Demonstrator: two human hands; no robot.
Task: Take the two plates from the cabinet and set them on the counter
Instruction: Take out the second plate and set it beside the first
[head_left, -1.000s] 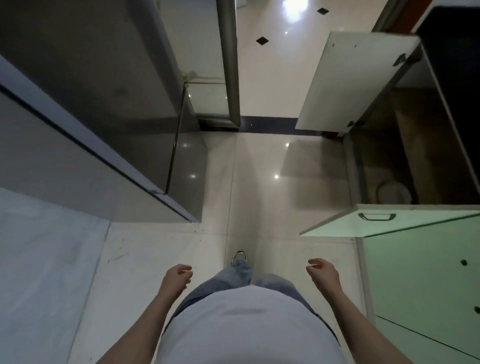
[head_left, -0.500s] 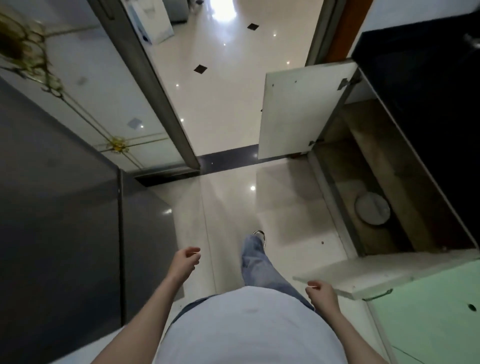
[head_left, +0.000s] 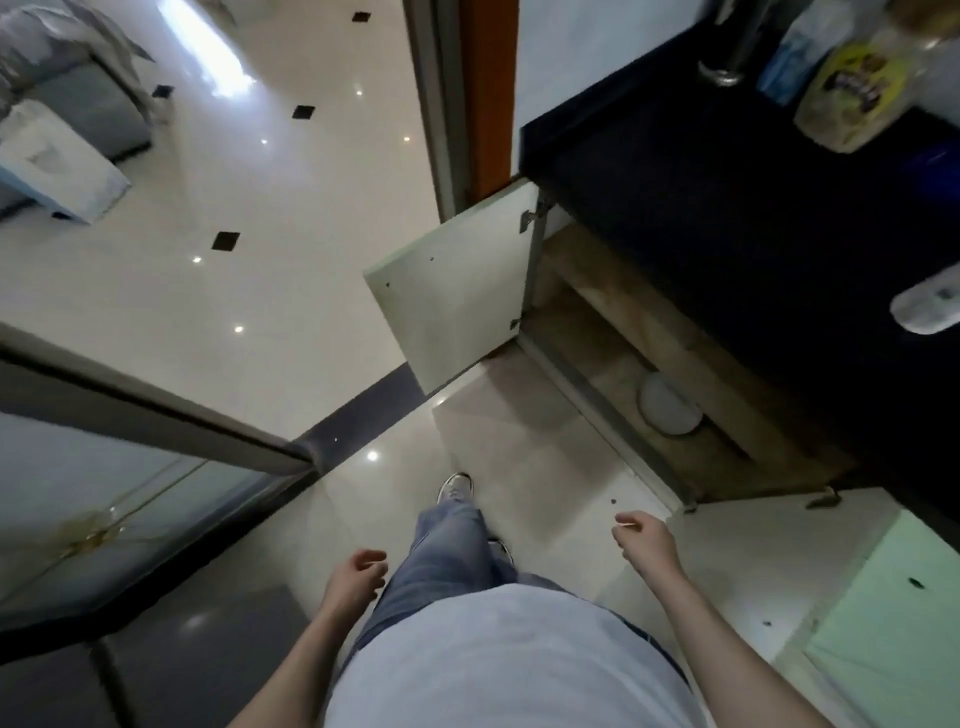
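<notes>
A white round plate (head_left: 669, 406) lies on the wooden floor of the open low cabinet (head_left: 613, 332) at the right; whether a second plate lies under it I cannot tell. The black counter (head_left: 727, 197) runs above the cabinet. My left hand (head_left: 356, 574) hangs beside my thigh, fingers loosely curled, holding nothing. My right hand (head_left: 644, 538) is held out in front of the cabinet's near door, fingers loosely curled and empty, well short of the plate.
Both cabinet doors stand open: the far white door (head_left: 457, 296) juts into the floor, the near door (head_left: 779, 551) lies beside my right arm. A jar (head_left: 852, 88), a blue-white pack (head_left: 800, 52) and a bottle (head_left: 930, 306) stand on the counter. A glass sliding door (head_left: 130, 483) is at left.
The view has swung right and forward, bringing the counter and its items into sight. The plate now sits closer. My right hand has lifted away from my body toward the cabinet.
</notes>
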